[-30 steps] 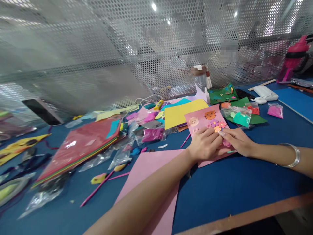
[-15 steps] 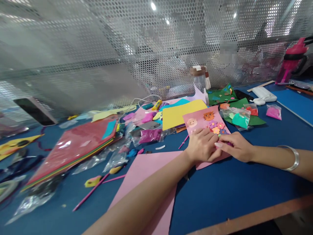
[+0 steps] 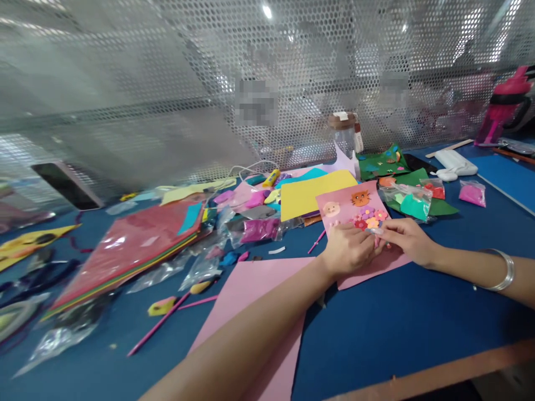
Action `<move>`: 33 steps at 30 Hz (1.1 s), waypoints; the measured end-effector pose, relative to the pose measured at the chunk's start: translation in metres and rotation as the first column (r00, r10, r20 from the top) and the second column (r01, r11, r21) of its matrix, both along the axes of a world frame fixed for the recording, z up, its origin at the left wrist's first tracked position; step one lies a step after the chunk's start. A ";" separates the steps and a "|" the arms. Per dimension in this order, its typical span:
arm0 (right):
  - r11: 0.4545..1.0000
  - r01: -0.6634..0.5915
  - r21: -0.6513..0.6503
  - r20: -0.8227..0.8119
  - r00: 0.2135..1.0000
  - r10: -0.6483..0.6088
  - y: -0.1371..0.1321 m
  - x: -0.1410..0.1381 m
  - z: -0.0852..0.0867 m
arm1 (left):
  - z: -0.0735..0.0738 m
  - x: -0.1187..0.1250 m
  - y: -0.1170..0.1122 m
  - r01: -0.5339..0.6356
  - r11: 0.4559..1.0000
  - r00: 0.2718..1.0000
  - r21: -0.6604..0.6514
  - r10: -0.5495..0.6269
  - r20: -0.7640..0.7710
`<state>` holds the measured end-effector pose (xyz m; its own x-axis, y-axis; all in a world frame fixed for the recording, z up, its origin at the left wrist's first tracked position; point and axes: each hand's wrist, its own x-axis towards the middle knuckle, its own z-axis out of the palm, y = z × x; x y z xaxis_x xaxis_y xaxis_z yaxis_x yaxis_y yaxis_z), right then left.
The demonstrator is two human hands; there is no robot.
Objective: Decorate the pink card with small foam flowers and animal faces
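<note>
A pink sheet bears an orange cat face, a pale round animal face and a cluster of colourful clay flowers. My left hand rests on the sheet's lower part with its fingers curled in; what is under them is hidden. Close beside it, at the flowers' lower edge, my right hand has its thumb and fingertips pinched together, meeting the left fingers. Anything in the pinch is too small to make out. Under my left forearm lies a larger plain pink sheet.
Yellow paper and bags of purple clay lie behind my left arm. Red sheets in a sleeve and a purple stick are to the left. A lidded cup stands at the back, a pink bottle far right.
My right hand has shifted slightly up, and its fingertips have moved off the spot between the hands. More of the sheet's lower right shows. The whole view has drifted slightly.
</note>
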<state>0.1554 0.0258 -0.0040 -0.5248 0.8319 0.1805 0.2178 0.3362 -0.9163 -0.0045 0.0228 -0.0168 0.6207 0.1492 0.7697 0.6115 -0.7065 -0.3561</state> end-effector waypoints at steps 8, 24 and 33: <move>0.997 0.067 -0.042 -0.097 0.993 -0.071 0.003 -0.001 -0.005 | 0.008 0.002 -0.005 0.035 0.998 0.993 -0.047 -0.040 -0.109; 0.948 -0.119 0.294 0.134 0.988 0.083 -0.006 0.004 0.001 | 0.003 0.001 -0.002 -0.003 0.994 1.000 -0.112 0.005 0.019; 0.985 -0.028 0.169 0.018 1.000 0.025 -0.004 0.002 -0.002 | 0.002 0.003 -0.004 -0.025 0.999 1.000 -0.038 0.025 -0.003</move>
<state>0.1573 0.0214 -0.0055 -0.5502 0.7756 0.3093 0.2203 0.4921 -0.8422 -0.0013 0.0188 -0.0150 0.6181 0.1938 0.7618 0.6284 -0.7041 -0.3307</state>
